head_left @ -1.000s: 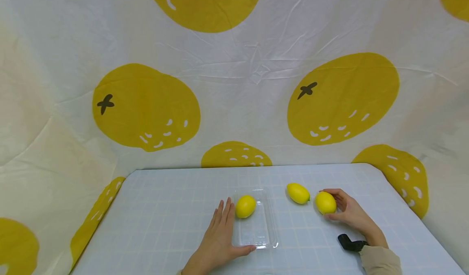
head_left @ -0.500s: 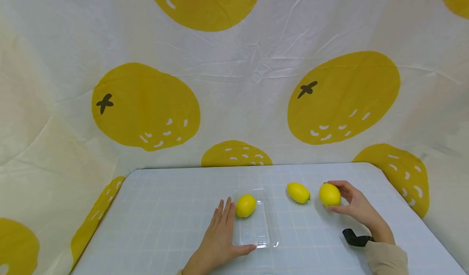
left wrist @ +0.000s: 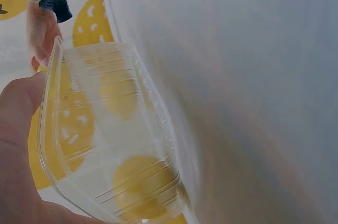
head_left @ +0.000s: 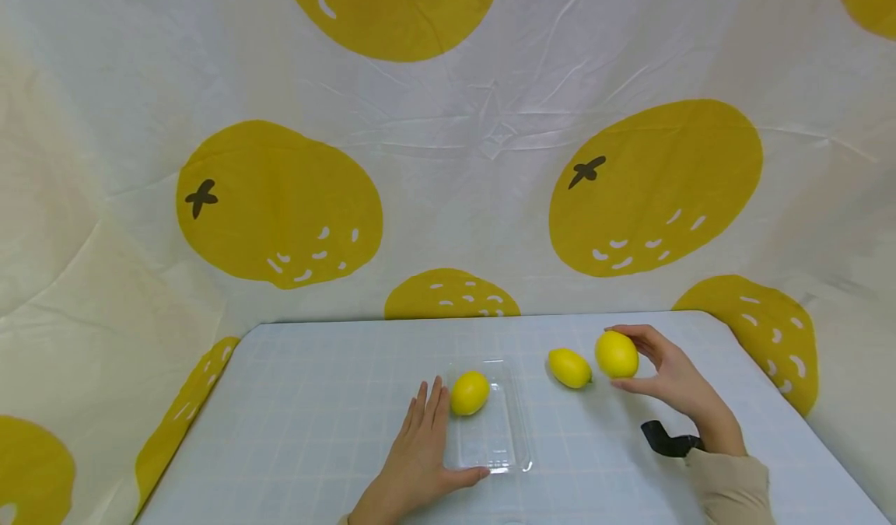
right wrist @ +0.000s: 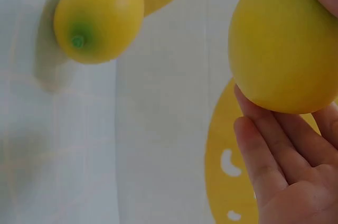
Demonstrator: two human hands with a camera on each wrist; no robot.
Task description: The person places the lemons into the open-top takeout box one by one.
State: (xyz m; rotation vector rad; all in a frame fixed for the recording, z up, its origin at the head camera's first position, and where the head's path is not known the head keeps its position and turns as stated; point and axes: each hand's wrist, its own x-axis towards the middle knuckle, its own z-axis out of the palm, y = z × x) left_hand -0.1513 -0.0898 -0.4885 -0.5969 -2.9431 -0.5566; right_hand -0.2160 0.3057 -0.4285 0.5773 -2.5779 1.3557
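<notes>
My right hand (head_left: pixel 675 385) pinches a yellow lemon (head_left: pixel 617 355) between thumb and fingers, raised over the table at the right; the right wrist view shows this lemon (right wrist: pixel 282 44) up close. Left of it a second lemon (head_left: pixel 570 368) lies on the table, its green tip facing the camera in the right wrist view. A clear plastic container (head_left: pixel 523 441) stands near the middle with a third lemon (head_left: pixel 470 393) inside its far left part. My left hand (head_left: pixel 418 451) rests against the container, straight fingers along the left side and thumb at the near edge.
A pale checked cloth covers the table (head_left: pixel 315 408). Behind and at the sides hangs a white curtain (head_left: pixel 455 198) printed with large yellow fruit. A black wrist-worn device (head_left: pixel 668 440) sits below my right hand, by the beige sleeve (head_left: pixel 731 482).
My right hand has lifted its lemon up off the table, first swinging slightly right, then back left towards the lemon lying there. The left hand and container stay put.
</notes>
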